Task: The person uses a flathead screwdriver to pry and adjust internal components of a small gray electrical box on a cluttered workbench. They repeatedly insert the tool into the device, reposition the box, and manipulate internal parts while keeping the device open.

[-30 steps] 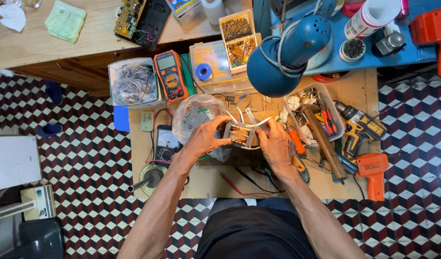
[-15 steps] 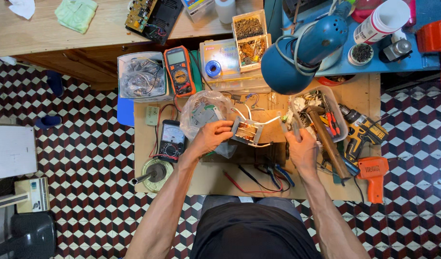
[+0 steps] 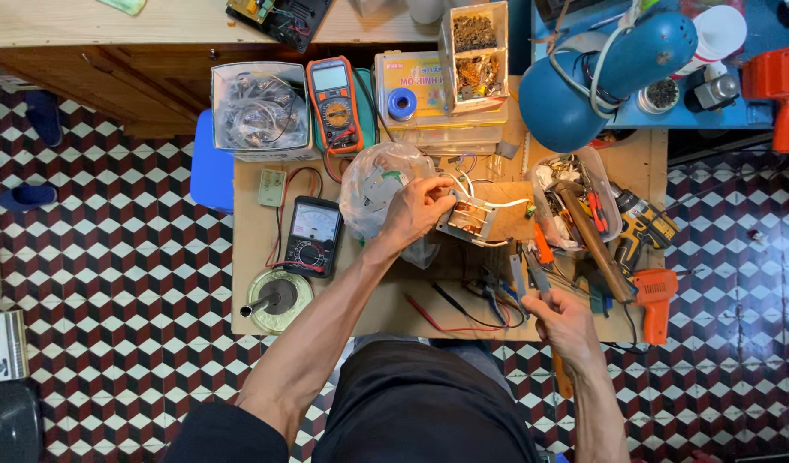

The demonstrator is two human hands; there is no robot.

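My left hand (image 3: 414, 211) grips a small electronic assembly (image 3: 473, 219) with white wires, holding it just above a small wooden board (image 3: 513, 225) on the table. My right hand (image 3: 566, 322) is near the table's front edge, closed around a slim metal hand tool (image 3: 530, 276) whose tip points toward the assembly. A crumpled clear plastic bag (image 3: 373, 184) lies right behind my left hand. Red and black probe leads (image 3: 446, 310) trail across the table between my forearms.
An analog meter (image 3: 313, 236) and an orange digital multimeter (image 3: 335, 104) sit on the left, with a solder stand (image 3: 276, 300) in front. A clear tray of tools (image 3: 575, 206), a cordless drill (image 3: 645, 228) and a blue lamp (image 3: 587, 81) crowd the right. The wooden table (image 3: 253, 257) stands on patterned tiles.
My right hand has left the assembly and drawn back toward the front edge, now gripping a slim tool. My left hand stays on the assembly.
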